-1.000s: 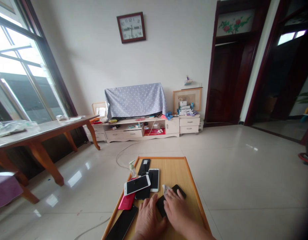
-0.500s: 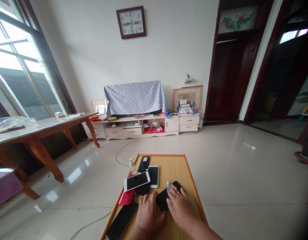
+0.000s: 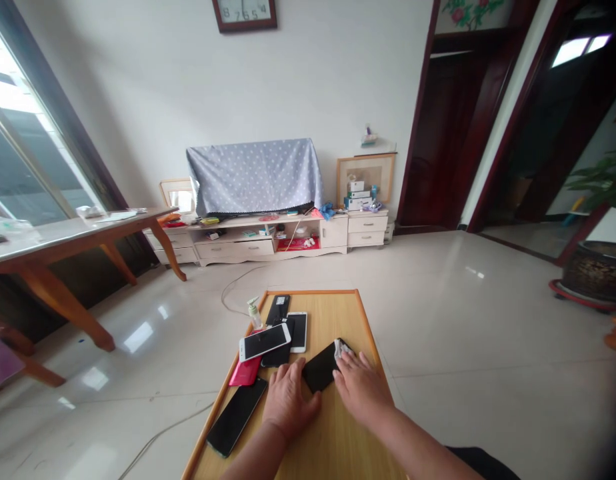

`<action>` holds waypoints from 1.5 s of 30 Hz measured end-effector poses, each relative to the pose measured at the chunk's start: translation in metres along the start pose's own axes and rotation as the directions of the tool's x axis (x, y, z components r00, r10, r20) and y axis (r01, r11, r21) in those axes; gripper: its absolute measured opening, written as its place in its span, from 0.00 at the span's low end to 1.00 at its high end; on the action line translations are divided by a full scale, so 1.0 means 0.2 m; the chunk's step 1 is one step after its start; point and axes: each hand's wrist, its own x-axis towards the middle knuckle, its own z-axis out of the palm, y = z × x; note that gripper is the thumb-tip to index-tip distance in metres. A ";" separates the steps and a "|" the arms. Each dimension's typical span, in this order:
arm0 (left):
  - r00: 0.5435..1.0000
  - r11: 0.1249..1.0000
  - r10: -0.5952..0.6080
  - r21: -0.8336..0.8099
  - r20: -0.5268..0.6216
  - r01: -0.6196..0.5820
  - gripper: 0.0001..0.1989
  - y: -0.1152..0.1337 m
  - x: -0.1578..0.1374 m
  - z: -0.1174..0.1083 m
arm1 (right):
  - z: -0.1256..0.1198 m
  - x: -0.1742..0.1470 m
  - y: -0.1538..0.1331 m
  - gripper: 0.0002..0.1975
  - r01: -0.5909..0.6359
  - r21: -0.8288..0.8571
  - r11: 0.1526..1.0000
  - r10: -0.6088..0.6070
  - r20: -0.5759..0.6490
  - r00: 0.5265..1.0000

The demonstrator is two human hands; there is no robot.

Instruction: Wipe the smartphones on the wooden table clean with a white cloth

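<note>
A black smartphone [image 3: 320, 370] lies flat at a slant on the wooden table [image 3: 333, 447]. My left hand [image 3: 289, 402] steadies it at its near left end, with the thumb and fingers at its edges. At the far right end, my right hand [image 3: 364, 392] presses a crumpled white tissue [image 3: 341, 349] against the screen under its fingertips. Left of the hands lie other phones: a white-framed one [image 3: 264, 342] tilted on top of others, another white one [image 3: 299, 332], a red one [image 3: 245, 372] and a large black one [image 3: 237, 417].
A small pump bottle [image 3: 255, 312] stands by the table's left edge, beside a black phone [image 3: 278, 310] at the far end. A cable [image 3: 163, 437] runs over the floor at left. Beyond are a low white cabinet [image 3: 233, 250] and a potted plant [image 3: 595, 270].
My right hand has slid the tissue slightly along the phone's far right end, towards its corner. My left hand keeps its place on the phone. The whole view has tilted down and turned a little right.
</note>
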 end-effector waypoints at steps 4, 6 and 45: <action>0.999 1.000 -0.008 -0.013 0.038 0.008 0.34 0.00 0.00 -0.01 | 0.07 -0.11 -0.14 0.27 0.184 0.109 0.977 -0.189 0.041 0.981; 0.999 1.000 -0.014 -0.016 0.049 0.015 0.34 0.00 0.00 -0.01 | 0.06 -0.11 -0.14 0.26 0.206 0.132 0.969 -0.213 0.041 0.976; 1.000 1.000 -0.018 -0.017 -0.017 0.018 0.38 -0.02 0.00 0.03 | 0.06 0.21 -0.03 0.27 0.018 0.040 0.999 -0.016 -0.033 0.999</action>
